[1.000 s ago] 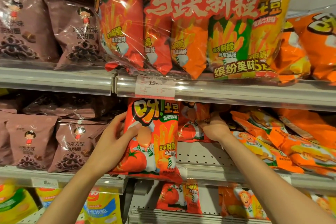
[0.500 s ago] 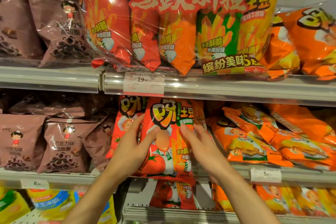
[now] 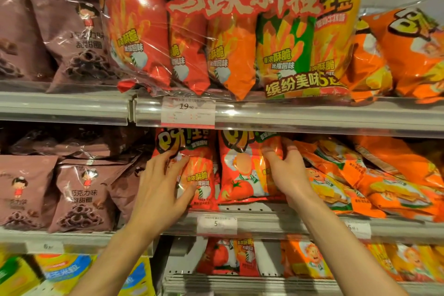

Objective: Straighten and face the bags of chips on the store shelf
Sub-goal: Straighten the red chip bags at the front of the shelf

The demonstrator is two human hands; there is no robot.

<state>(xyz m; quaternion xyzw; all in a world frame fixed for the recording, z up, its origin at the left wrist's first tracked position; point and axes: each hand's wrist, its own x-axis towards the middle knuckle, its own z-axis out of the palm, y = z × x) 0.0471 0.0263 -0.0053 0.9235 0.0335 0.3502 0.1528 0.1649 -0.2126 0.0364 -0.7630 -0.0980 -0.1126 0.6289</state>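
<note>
Two red chip bags [image 3: 242, 170] upright, hands [image 3: 163, 182] gripping each

Store aisle, seen from your head cam: brown choc-ring snack bags [image 3: 79, 38] crowd the top shelf at your left, w/ more of the same brown bags [image 3: 81, 194] standing one shelf down. Ctr top, a clear-wrapped multipack [image 3: 240, 31] under a red banner leans over the upper shelf rail [image 3: 312, 118]. A white price tag [image 3: 188, 111] (reading 19.90) sits in that rail just below it. On the middle rail [image 3: 276, 226] you have a second tag [image 3: 217, 223] marked 5 and a blurred third tag [image 3: 358, 228] to the right. Btm left, yellow bags [image 3: 64, 269] w/ blue panels, out of focus.
</note>
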